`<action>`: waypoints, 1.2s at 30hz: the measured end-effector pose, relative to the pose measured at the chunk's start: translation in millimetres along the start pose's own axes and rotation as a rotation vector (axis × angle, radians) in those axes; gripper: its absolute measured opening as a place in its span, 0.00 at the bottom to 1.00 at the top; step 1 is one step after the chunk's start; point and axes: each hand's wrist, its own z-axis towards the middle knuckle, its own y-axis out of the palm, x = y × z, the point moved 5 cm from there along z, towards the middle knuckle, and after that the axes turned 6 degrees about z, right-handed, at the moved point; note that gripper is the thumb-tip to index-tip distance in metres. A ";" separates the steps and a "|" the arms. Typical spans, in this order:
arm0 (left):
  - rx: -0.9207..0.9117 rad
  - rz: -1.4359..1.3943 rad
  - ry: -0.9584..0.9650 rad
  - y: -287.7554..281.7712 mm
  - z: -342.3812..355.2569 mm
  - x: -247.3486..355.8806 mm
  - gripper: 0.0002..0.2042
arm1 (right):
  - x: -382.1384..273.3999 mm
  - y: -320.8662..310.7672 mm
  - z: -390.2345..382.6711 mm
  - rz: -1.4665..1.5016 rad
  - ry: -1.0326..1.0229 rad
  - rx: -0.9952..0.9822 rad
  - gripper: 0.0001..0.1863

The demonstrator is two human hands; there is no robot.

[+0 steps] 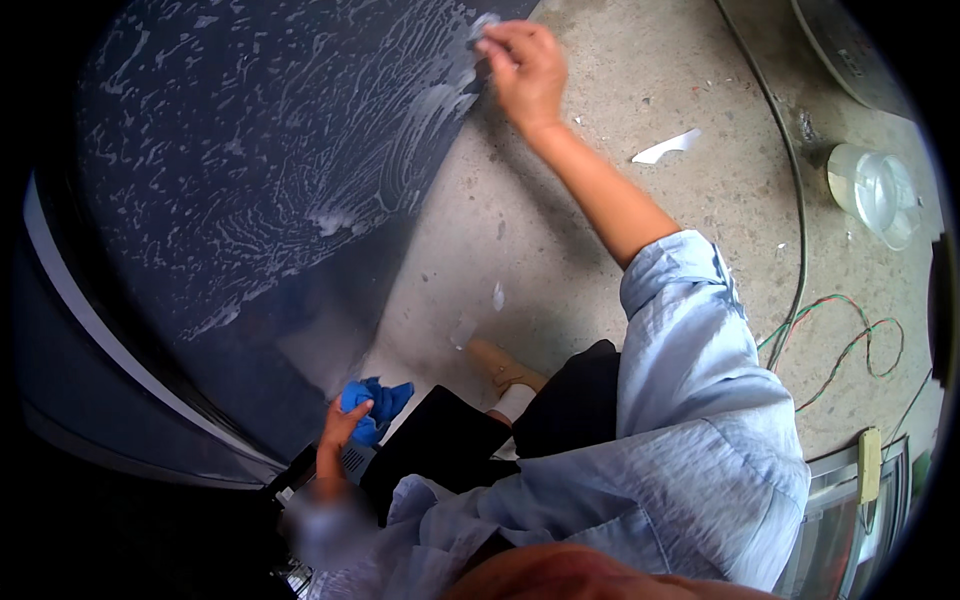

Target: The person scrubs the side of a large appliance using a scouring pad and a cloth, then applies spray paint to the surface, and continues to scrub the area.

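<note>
A dark, smooth panel, which looks like part of a car body, is streaked with white suds. At its far right edge my right hand is stretched out, fingers closed on a small whitish piece. Blur and the fingers keep me from telling what that piece is. Suds are smeared in curved strokes just below it. Lower down, close to my body, my left hand grips a crumpled blue cloth near the panel's lower edge.
Concrete floor borders the panel on the right. On it lie a white scrap, a dark hose and a twisted red-green cord. A clear plastic tub stands farther right, below a large rounded container.
</note>
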 end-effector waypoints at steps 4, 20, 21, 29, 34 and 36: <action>-0.029 0.103 0.016 13.4 0.5 -10.2 0.17 | -4.9 8.7 -38.5 0.156 0.098 -0.092 0.08; 0.097 0.041 0.044 19.3 13.8 -10.6 0.16 | -18.7 12.2 5.1 0.167 -0.127 -0.050 0.08; 0.083 -0.001 0.047 21.6 17.0 -11.8 0.16 | -39.9 14.2 20.8 0.208 -0.194 -0.016 0.09; 0.104 0.033 0.043 16.7 14.6 8.2 0.17 | 26.2 5.7 -1.0 0.134 0.031 -0.045 0.07; 0.106 -0.061 0.043 17.6 24.2 -26.3 0.17 | -59.4 13.9 33.7 0.234 -0.283 0.028 0.08; 0.120 -0.095 0.047 15.6 24.0 -29.5 0.17 | -51.3 17.1 32.0 0.266 -0.299 0.018 0.08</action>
